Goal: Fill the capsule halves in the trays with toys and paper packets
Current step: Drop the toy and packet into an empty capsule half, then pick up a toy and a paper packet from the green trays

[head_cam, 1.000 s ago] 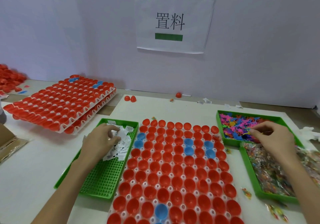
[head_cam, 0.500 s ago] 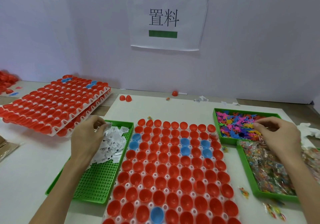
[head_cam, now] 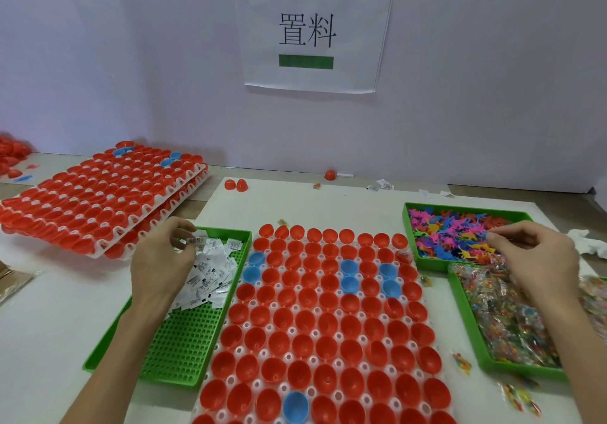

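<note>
Here the left hand (head_cam: pixel 161 259) is over the far end of the left green tray (head_cam: pixel 184 341), and its fingers (head_cam: pixel 187 226) pinch one white paper packet (head_cam: pixel 196 241) above the packet pile (head_cam: pixel 210 272). The right hand (head_cam: pixel 538 259) is over the far right tray (head_cam: pixel 466 208) of coloured toys (head_cam: pixel 453 236); its fingers are curled close together, but I cannot tell if they hold a toy. Between the hands, the capsule tray (head_cam: pixel 323 318) lies on the bench (head_cam: pixel 46 341), with red and some blue open halves. A nearer tray (head_cam: pixel 476 344) holds wrapped toys (head_cam: pixel 505 318).
</note>
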Demonstrator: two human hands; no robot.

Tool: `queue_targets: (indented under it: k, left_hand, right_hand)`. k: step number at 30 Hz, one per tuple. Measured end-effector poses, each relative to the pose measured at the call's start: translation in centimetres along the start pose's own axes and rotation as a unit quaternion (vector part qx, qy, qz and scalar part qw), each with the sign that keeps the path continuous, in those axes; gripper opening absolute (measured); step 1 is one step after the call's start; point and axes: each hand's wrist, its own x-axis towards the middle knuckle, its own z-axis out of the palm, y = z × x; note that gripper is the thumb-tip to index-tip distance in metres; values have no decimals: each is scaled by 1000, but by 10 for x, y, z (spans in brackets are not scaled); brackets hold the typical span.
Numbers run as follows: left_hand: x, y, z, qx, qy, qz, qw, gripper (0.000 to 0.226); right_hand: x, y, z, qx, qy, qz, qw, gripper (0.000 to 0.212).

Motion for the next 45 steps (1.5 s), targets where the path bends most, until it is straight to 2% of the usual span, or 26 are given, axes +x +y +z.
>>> queue_targets:
  k: [7,14,17,21,23,24,27,29,31,34,36,39,42,45]
  left_hand:
    - [-3,0,-1,-46,-7,-33,998,22]
    - [-10,8,-1,-66,-3,-37,997,16]
    - [-14,13,-2,-65,10,-34,997,5]
    - [-21,37,-11,-106,6,-71,992,15]
    - [-33,64,-19,-197,-22,-102,975,8]
    - [-42,82,-24,-251,-49,-104,961,6]
    - [-73,140,-30,-380,-145,-90,909,18]
    - [-91,168,-27,-429,-177,-91,881,24]
    - [-103,185,-20,-451,-187,-98,867,23]
    - [-114,195,-11,-462,-217,-101,854,14]
    - [-118,198,-8,-458,-251,-93,848,15]
    - [-120,197,-8,-456,-298,-90,834,20]
    - [-122,197,-10,-461,-360,-96,805,25]
    - [-124,197,-11,-468,-394,-109,784,28]
  right_hand:
    - [-36,-7,-7,164,-27,-7,986,21]
    - [-66,-6,-12,213,10,32,977,21]
    - [-77,-14,-14,243,31,51,968,20]
    - [-91,-38,-22,296,36,59,953,18]
    - [-98,-58,-27,319,18,49,946,14]
    - [-101,-70,-28,320,3,40,947,20]
    - [-117,-106,-26,343,-81,17,936,30]
    - [-131,-129,-22,370,-153,-7,916,35]
    - [-143,-144,-16,368,-197,-24,908,32]
    - [-153,-151,-8,370,-210,-41,904,12]
    - [-155,-150,-5,371,-210,-40,904,12]
    - [-155,-146,-3,331,-192,-40,923,12]
    - [-151,-139,-2,275,-184,-50,942,23]
    - [-149,-136,-5,265,-192,-51,943,23]
